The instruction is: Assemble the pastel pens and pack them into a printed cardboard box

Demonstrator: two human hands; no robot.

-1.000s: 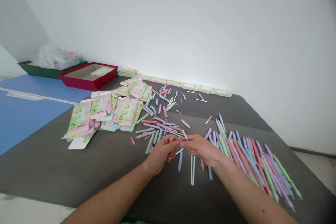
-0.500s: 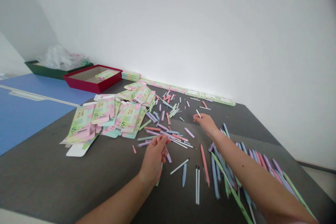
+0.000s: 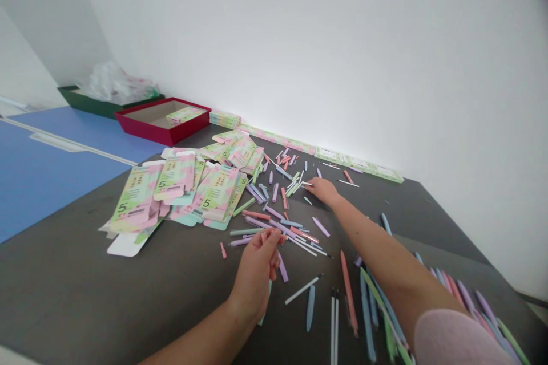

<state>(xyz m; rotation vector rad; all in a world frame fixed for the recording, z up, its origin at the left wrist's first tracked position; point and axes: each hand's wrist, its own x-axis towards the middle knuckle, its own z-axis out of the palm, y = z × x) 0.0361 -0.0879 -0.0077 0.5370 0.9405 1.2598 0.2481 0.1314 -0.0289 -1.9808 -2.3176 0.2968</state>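
Note:
My left hand [image 3: 258, 271] is closed low over the near table, thumb pressed to the fingers; what it pinches is hidden. A pale green strip [image 3: 265, 303] shows beneath it, and I cannot tell whether it is held. Farther off, my right hand [image 3: 322, 190] pinches a thin white pen refill [image 3: 307, 183] at the edge of a pile of green and white pen parts [image 3: 294, 181]. Between the hands lie purple, coral and blue pen pieces [image 3: 295, 223]. Close by are a single refill [image 3: 303, 290], a blue barrel [image 3: 310, 309] and a coral pen [image 3: 348, 291].
Printed cartons [image 3: 218, 197] lie heaped on the dark table [image 3: 85, 296] at left. Behind are a red box [image 3: 165, 134], a green box [image 3: 100, 107] with plastic bags, and a carton row [image 3: 329, 155] along the wall. More pens [image 3: 372, 308] lie beneath my right forearm.
My right hand has moved left and forward with the refill, to the pile of pen parts. My left hand stays closed in nearly the same place. The view has shifted slightly.

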